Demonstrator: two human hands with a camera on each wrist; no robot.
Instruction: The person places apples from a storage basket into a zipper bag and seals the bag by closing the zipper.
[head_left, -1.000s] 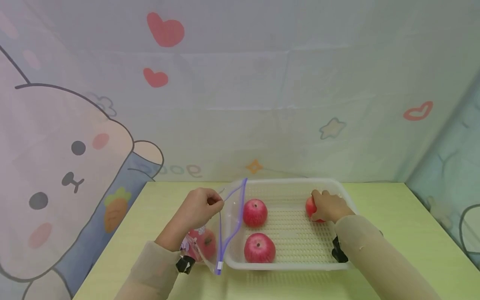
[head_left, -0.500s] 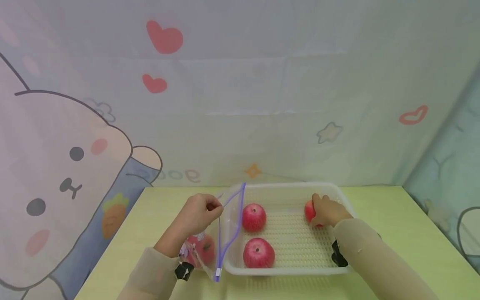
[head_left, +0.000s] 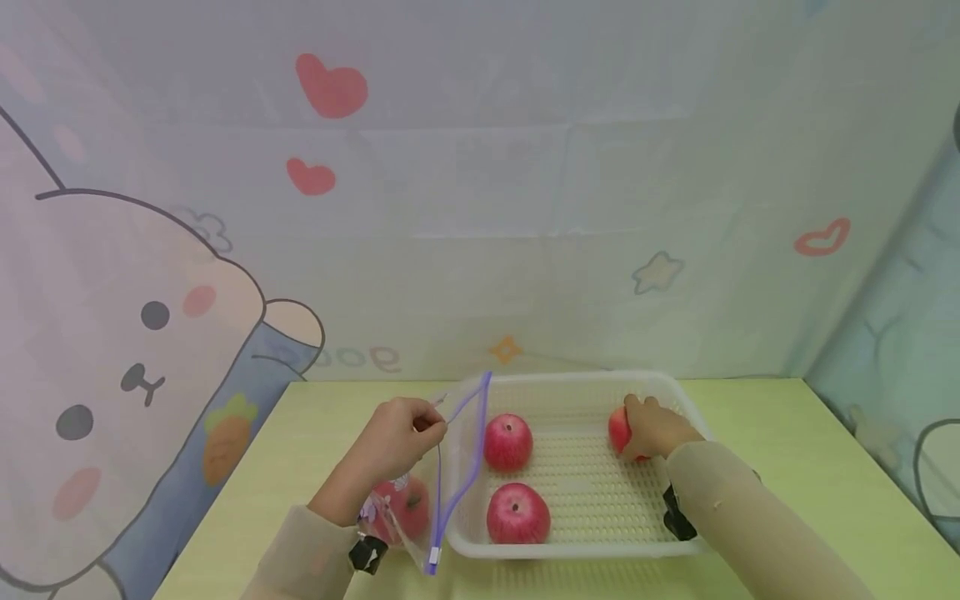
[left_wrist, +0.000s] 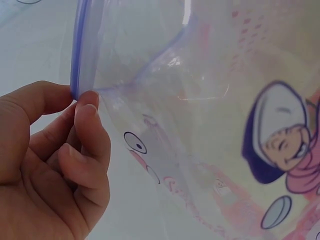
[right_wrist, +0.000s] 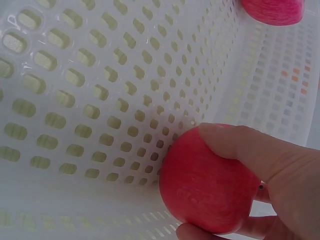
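My left hand (head_left: 397, 433) pinches the purple zip edge of a clear printed bag (head_left: 450, 467), holding its mouth up beside the white perforated tray (head_left: 585, 508); the pinch on the bag's edge (left_wrist: 82, 90) shows close up in the left wrist view. One red apple (head_left: 401, 504) lies inside the bag on the table. My right hand (head_left: 656, 427) grips a red apple (head_left: 619, 430) at the tray's far right; fingers curl round that apple (right_wrist: 207, 182). Two more apples (head_left: 507, 442) (head_left: 517, 512) sit at the tray's left side.
The yellow-green table (head_left: 810, 467) ends at a cartoon-printed backdrop (head_left: 150, 333) behind and to the left. The tray's perforated floor (right_wrist: 75, 90) is bare in its middle. Another apple (right_wrist: 272, 10) shows at the top of the right wrist view.
Almost nothing has moved: both hands keep their holds, and the head view has only shifted slightly, so everything sits a little lower in the picture.
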